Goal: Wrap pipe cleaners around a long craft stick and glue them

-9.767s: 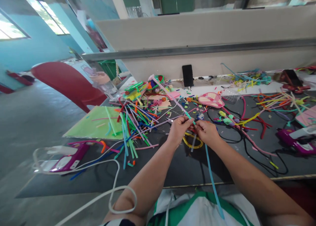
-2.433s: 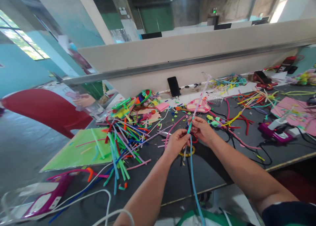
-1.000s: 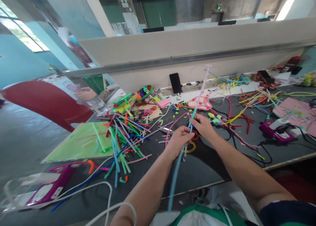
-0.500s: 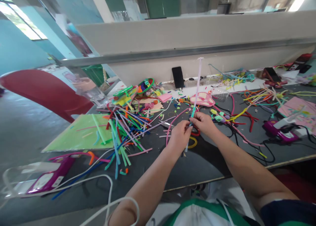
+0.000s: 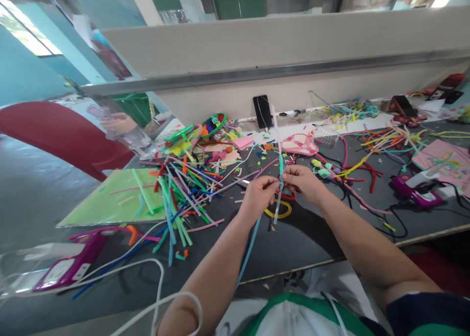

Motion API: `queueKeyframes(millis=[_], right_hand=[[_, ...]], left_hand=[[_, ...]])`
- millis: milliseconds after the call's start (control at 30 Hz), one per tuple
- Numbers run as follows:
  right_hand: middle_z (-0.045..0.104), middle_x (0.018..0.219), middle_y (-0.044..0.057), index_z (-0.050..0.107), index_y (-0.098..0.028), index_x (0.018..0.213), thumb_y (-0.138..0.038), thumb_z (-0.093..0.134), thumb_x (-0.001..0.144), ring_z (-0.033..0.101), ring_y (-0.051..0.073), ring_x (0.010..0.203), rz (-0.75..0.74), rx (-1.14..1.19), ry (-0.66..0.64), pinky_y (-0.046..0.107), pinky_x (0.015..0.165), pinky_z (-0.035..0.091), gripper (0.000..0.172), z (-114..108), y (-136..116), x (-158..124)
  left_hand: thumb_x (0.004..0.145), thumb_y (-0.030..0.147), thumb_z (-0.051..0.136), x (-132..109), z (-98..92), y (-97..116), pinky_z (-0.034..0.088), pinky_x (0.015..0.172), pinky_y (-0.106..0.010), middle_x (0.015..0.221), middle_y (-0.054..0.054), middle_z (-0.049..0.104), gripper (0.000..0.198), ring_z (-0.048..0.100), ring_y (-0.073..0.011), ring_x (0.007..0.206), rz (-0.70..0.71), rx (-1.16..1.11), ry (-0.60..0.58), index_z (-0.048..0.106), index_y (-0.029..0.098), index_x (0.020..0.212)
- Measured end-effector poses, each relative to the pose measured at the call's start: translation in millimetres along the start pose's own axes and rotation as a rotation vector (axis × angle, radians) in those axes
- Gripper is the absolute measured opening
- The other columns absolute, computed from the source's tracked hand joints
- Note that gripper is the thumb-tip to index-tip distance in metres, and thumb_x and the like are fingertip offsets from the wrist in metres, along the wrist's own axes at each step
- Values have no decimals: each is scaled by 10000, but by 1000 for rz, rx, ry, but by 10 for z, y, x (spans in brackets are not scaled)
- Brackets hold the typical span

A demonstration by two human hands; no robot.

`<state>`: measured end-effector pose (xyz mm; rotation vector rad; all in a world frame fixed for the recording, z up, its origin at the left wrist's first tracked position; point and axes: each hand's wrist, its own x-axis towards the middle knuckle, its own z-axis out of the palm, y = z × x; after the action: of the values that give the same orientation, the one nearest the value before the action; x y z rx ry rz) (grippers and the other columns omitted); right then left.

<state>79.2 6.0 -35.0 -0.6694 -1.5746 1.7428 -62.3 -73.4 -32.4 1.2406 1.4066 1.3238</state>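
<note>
My right hand [image 5: 301,183] is closed, thumb and fingers pinching a long pale lilac pipe cleaner [image 5: 277,135] that stands nearly upright above the table. A teal pipe cleaner [image 5: 281,162] is wound around its middle, just above my fingertips. My left hand [image 5: 259,195] is closed at the foot of the winding, its fingertips touching the stem. From below this hand a light blue strand [image 5: 250,250] trails down towards the table's front edge; its end at the fingers is hidden. Under my hands lie scissors with yellow and red handles [image 5: 288,208].
Many loose pipe cleaners [image 5: 179,199] lie in a heap on the left beside a green sheet [image 5: 110,199]. Purple glue guns [image 5: 414,191] with cords lie at both sides. A phone [image 5: 263,111] leans against the back partition [image 5: 220,98]. A pink woven piece [image 5: 299,144] lies behind my hands.
The lilac stem has tilted left and its top is lower. My left hand has shifted slightly left, and the light blue strand now shows hanging below it.
</note>
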Motion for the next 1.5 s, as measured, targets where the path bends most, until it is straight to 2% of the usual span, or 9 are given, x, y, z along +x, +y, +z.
queueKeyframes(millis=[233,500,700,800,933,1000,1133,1267,1500], right_hand=[[463,503,-59,524,-148,639,-319,730,708,324,32,398,18,221,-134,183,403,224,276,-20,32,-5],[578,606,-18,565,-167,704,-379,737,701,526,95,528,-139,216,-62,217,521,416,272,88,87,-46],[533,670,-27,591,-177,695,-332,738,709,501,81,562,-235,273,-81,216,560,430,215,140,82,-79],[530,667,-26,588,-186,706,-332,719,729,494,88,558,-228,324,-75,220,541,424,197,155,90,-69],[525,646,-32,586,-188,694,-317,724,721,478,93,575,-250,358,48,226,572,430,190,150,115,-13],[518,635,-36,585,-186,682,-301,720,725,475,91,586,-263,362,100,224,598,427,182,142,127,9],[516,641,-40,587,-189,690,-304,713,730,468,93,600,-277,278,168,220,605,404,176,144,144,3],[518,658,-41,590,-193,704,-308,712,732,472,95,611,-323,215,183,224,613,407,170,171,126,-37],[584,746,-27,607,-204,847,-301,730,716,555,113,670,-349,173,24,246,653,458,204,280,-145,-262]], left_hand=[[703,388,693,-30,-5,42,235,322,-157,635,7,580,286,428,-35,370,-134,-304,-148,582,129,757],[737,231,656,-56,-17,53,191,313,-124,642,13,487,188,384,-15,396,-299,-720,-407,507,117,721],[710,189,637,-98,-9,59,194,307,-115,623,36,436,164,363,-14,381,-414,-879,-552,503,130,785],[733,226,636,-119,52,75,227,303,-132,654,24,487,167,402,-29,380,-313,-788,-429,516,141,812],[790,298,617,-136,149,90,347,354,-173,664,25,553,223,484,-64,413,1,-514,-21,557,171,963],[799,327,616,-139,176,86,384,394,-182,588,39,545,252,491,-72,419,99,-338,69,578,171,993],[753,316,670,-130,177,50,372,400,-176,496,55,533,248,464,-65,384,146,-55,180,610,163,938],[781,340,639,-117,136,23,355,384,-171,468,55,529,204,448,-63,367,159,-48,144,617,164,880],[715,373,703,-141,40,181,255,312,-146,582,31,584,276,427,-42,347,113,-466,-65,573,150,811]])
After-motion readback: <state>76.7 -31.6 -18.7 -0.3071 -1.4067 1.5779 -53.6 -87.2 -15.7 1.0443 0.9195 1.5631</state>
